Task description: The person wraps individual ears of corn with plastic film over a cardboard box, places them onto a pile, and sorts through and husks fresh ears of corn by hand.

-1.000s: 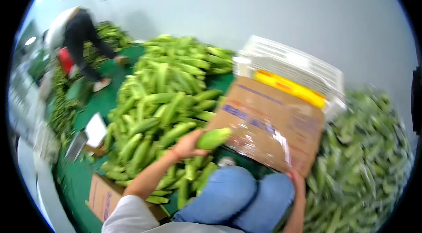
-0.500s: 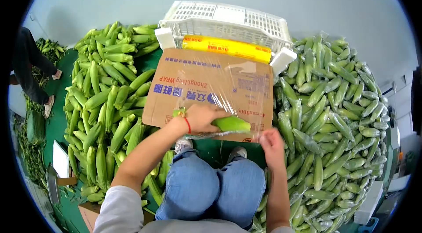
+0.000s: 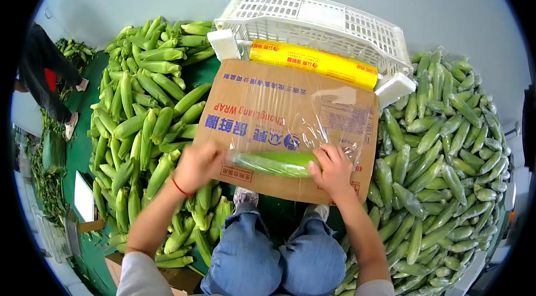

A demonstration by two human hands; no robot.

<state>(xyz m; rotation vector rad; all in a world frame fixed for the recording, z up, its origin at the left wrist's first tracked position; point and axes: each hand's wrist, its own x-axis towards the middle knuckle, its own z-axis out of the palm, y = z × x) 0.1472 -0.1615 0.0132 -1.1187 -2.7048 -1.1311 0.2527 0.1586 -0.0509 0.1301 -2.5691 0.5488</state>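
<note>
An ear of corn (image 3: 273, 164) in its green husk lies across the front of a flat cardboard sheet (image 3: 357, 145), with shiny plastic wrap (image 3: 248, 160) over its left part. My right hand (image 3: 335, 170) grips the corn's right end, thumb and fingers around it. Just off the left end is my left hand (image 3: 199, 166), closed and slightly blurred, pinching the wrap that stretches from the corn. Clear film covers the cardboard and runs up to a yellow roll (image 3: 312, 63) held between white foam blocks (image 3: 224, 45).
Unwrapped corn (image 3: 151, 95) is heaped on the left, wrapped corn (image 3: 446, 173) on the right. A white plastic crate (image 3: 318, 14) stands behind the roll. Another person's legs (image 3: 47, 78) are at the far left, near a green watermelon-like bundle (image 3: 53, 151).
My left hand has moved from on top of the corn to beyond its left end. My right hand has come in onto the right end. The corn now has film around it.
</note>
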